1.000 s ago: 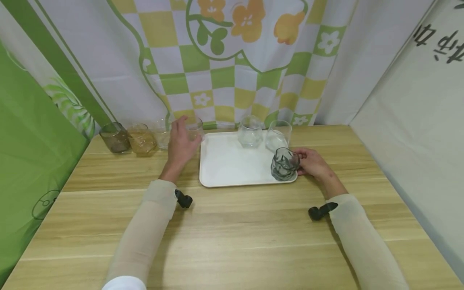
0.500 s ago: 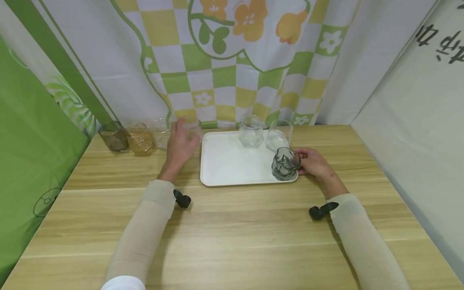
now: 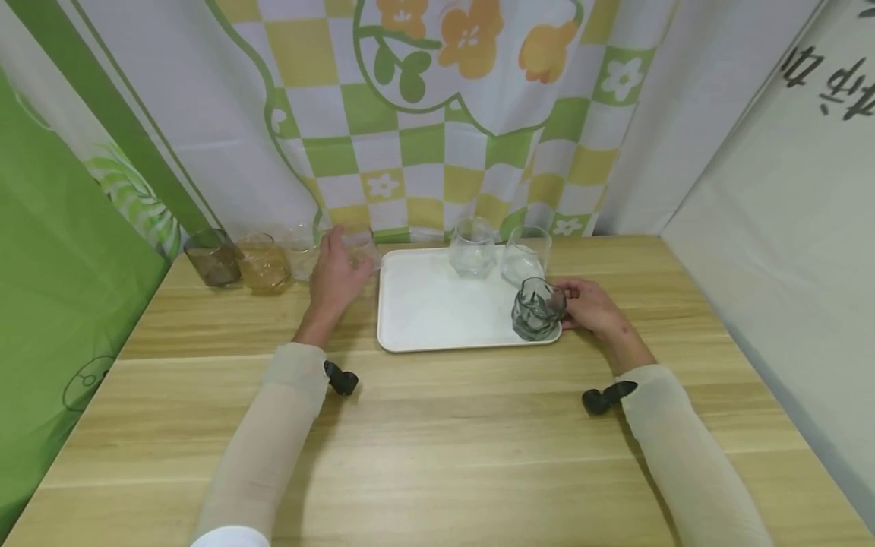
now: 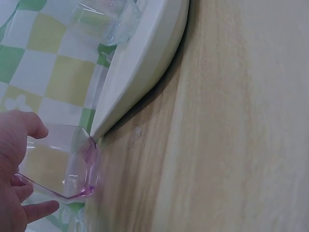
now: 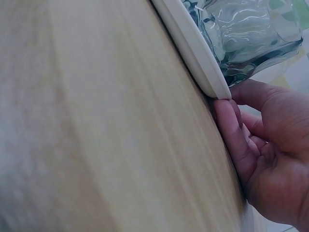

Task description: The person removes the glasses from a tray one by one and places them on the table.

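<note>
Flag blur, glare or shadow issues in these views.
Head: even light, faint shadow beside the left sleeve, clear glasses low-contrast against the curtain. Left wrist: dimmer, glints on the pink glass, dark shadow along the tray. Right wrist: bright glints on the gray glass, table blurred at left.

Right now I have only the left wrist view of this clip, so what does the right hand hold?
Observer: The right hand holds the white tray by its rim.
Operator: Is there a glass close to that hand?
Observer: Yes, a grey glass on the tray's near right corner.
Operator: Which glass is farthest to the person's left?
Observer: A dark brown glass.
</note>
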A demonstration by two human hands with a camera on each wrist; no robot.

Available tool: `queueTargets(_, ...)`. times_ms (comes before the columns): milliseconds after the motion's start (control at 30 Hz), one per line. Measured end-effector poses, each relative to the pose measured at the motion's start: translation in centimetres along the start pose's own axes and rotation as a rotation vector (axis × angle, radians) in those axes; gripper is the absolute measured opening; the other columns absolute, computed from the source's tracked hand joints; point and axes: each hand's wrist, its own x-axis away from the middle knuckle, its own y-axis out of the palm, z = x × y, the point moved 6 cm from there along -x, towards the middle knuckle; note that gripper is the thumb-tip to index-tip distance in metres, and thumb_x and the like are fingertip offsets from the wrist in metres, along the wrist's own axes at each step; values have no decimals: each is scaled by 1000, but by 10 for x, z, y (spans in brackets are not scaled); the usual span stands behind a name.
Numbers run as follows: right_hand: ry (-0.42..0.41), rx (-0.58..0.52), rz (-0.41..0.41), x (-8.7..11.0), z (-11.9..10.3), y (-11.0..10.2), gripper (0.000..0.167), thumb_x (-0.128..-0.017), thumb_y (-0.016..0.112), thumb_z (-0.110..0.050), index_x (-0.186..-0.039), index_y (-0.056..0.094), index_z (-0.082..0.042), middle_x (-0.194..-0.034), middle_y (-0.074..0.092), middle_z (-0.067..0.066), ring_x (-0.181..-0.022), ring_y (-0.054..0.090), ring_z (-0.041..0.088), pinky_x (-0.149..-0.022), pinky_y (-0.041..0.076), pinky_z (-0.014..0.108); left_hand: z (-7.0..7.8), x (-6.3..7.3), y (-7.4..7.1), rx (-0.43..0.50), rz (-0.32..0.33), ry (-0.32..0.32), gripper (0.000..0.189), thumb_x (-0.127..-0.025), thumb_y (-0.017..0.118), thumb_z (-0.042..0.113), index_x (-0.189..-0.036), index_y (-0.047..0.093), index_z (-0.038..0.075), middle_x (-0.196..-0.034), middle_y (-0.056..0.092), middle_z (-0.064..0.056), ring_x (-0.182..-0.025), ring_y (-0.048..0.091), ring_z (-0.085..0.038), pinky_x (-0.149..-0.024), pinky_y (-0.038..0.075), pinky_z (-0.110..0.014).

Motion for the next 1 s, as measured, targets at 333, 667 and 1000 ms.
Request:
queueTargets(333, 2, 4, 0, 3, 0, 0, 44, -102, 53, 4, -145, 46, 11, -112, 59, 20, -79, 65, 12, -64, 59, 29, 21, 3, -5, -1, 116, 149, 66, -86, 71, 21, -145, 48, 4, -150, 44, -16, -130, 49, -40, -104, 42, -55)
queueTargets(667, -3, -8, -5, 2, 0, 1, 45, -102, 53, 4, -146, 44, 12, -111, 59, 18, -77, 64, 10, -63, 59, 28, 68, 23, 2, 9, 210, 463, 42, -87, 71, 11, -125, 62, -3, -132, 55, -23, -124, 51, -41, -105, 41, -52)
queueTargets(1000, -20, -6, -8, 2, -1, 2, 44, -102, 52, 5, -145, 45, 12, -112, 60, 19, -78, 64, 10, -63, 58, 27, 97, 45, 33, 39, 61, 489, 45, -93, 69, 18, -133, 58, 1, -133, 57, -18, -125, 54, -35, -99, 47, -48)
